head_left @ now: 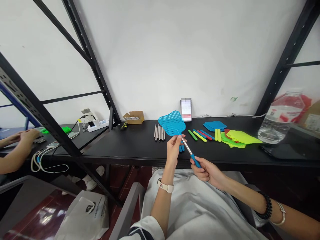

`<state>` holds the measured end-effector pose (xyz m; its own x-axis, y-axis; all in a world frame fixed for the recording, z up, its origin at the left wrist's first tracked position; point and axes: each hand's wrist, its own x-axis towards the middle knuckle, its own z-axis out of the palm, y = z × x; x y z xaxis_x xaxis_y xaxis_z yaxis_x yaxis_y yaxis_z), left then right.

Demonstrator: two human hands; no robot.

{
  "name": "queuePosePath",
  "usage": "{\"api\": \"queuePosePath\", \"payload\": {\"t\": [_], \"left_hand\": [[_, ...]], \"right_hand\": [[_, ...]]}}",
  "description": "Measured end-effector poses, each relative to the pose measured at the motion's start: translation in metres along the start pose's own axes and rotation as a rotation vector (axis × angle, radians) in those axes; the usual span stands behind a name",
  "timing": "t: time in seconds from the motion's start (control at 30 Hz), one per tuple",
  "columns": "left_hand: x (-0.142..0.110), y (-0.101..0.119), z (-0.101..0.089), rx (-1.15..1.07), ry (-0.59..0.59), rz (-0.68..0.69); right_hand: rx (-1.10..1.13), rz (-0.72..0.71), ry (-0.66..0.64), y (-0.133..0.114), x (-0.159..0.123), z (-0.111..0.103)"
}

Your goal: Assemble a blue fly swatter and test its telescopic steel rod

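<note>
A blue fly swatter [172,122] with a metal rod and blue handle is held above the front edge of the black table [135,146]. My left hand [174,147] pinches it at the neck where the mesh head meets the rod. My right hand [205,168] is closed round the blue handle at the lower end. Several bare metal rods [159,132] lie on the table just left of the swatter head. To the right lie several coloured handles [202,134], blue swatter heads [215,126] and yellow-green swatter heads [238,137].
A water bottle [281,118] stands at the right, a small cardboard box [133,117] and a power strip [96,125] at the back left. Black shelf uprights [97,71] cross the view. Another person's hands [23,136] rest on the far left table. A white bag [83,216] lies on the floor.
</note>
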<state>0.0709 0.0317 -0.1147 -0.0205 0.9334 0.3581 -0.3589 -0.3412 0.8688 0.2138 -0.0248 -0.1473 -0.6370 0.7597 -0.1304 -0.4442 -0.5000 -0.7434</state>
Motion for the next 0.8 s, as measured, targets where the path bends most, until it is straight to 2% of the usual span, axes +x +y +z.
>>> {"api": "queuePosePath", "payload": {"t": [0.2, 0.33, 0.57, 0.67, 0.8], "left_hand": [[-0.005, -0.003, -0.001, 0.115, -0.080, -0.041], [-0.006, 0.004, -0.007, 0.197, -0.080, -0.015], [-0.004, 0.016, -0.022, 0.288, -0.027, 0.030], [-0.005, 0.016, -0.023, 0.288, -0.029, 0.014], [-0.006, 0.015, -0.022, 0.276, -0.040, -0.003]], "right_hand": [[0.047, -0.122, 0.011, -0.021, 0.008, 0.005], [0.010, -0.182, 0.037, -0.044, 0.030, 0.014], [-0.092, -0.104, 0.104, -0.070, 0.076, 0.019], [-0.164, -0.060, 0.161, -0.073, 0.085, 0.014], [-0.321, -0.074, 0.230, -0.072, 0.090, 0.008]]}}
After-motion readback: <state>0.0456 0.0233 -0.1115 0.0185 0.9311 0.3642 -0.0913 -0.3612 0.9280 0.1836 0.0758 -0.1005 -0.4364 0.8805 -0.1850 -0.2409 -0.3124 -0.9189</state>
